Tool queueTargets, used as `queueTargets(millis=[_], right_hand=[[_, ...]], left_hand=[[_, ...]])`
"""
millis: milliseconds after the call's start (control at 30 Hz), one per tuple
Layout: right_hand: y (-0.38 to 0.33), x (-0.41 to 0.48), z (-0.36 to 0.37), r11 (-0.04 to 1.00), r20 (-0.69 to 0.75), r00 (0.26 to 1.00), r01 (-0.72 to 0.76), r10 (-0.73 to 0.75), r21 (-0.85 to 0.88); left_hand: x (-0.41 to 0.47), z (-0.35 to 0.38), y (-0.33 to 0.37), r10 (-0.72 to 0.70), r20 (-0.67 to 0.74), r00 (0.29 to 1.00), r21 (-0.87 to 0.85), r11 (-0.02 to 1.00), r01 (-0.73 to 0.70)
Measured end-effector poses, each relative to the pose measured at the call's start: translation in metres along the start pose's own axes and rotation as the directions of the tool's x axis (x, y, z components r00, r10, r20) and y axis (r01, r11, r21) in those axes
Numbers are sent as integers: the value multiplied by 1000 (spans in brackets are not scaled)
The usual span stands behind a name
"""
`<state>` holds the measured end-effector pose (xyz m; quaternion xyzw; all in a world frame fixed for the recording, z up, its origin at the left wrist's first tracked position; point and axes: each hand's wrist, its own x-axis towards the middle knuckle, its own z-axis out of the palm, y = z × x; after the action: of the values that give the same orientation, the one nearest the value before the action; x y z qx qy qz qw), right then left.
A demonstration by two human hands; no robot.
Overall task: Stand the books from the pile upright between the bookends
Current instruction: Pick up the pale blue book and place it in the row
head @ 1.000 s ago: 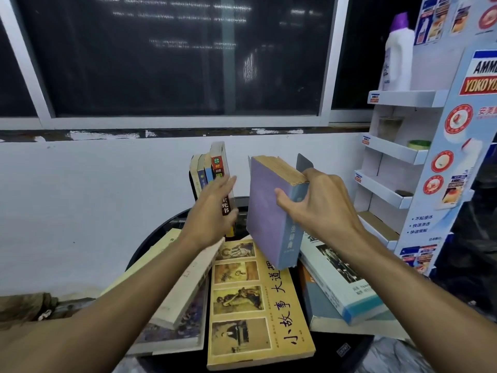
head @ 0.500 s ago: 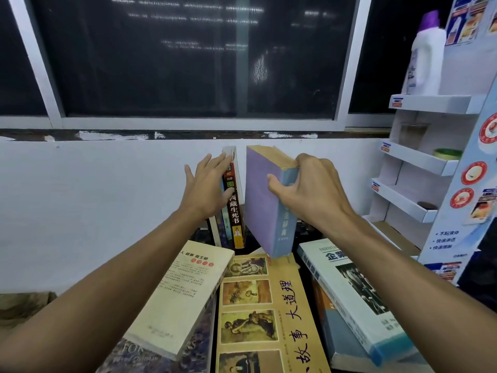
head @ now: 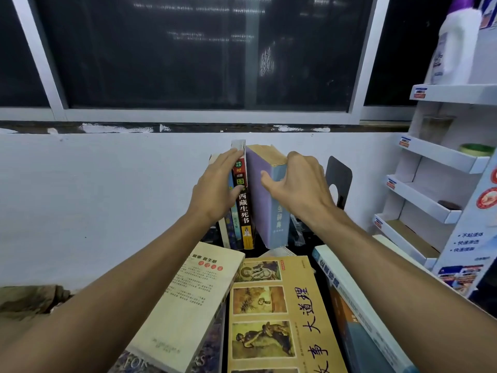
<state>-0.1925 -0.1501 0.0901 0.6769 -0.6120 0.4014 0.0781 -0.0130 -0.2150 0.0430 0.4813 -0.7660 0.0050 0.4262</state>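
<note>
A thick purple book with a pale blue spine (head: 262,208) stands upright at the back of the table, and my right hand (head: 297,184) grips its top. Directly left of it stands a short row of upright books (head: 243,208); my left hand (head: 216,188) presses flat against them with straight fingers. A dark metal bookend (head: 339,180) stands to the right of the purple book, with a gap between them. The left bookend is hidden behind the row and my hand. The pile lies in front: a yellow picture book (head: 279,313), a cream book (head: 193,300) and a blue-white book (head: 357,305).
The round black table (head: 318,267) shows between the lying books. A white wall and dark window rise straight behind the row. A white cardboard display shelf (head: 441,157) with a bottle (head: 454,44) stands at the right.
My right hand has carried the purple book back and set it down upright against the standing row. My left hand has stayed on the row. The view has moved closer.
</note>
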Motion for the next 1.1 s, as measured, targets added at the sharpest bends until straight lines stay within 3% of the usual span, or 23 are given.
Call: queueTargets(millis=[567,1100], right_hand=[[13,16,70,994,36,994,-105,104,30],[22,13,82,996,79,995,-72,68,59]], left_hand=[[-4,4,2,-13,-52,999,11,1000,13],[-5,5,3,-31,-61,998,-6,1000,30]])
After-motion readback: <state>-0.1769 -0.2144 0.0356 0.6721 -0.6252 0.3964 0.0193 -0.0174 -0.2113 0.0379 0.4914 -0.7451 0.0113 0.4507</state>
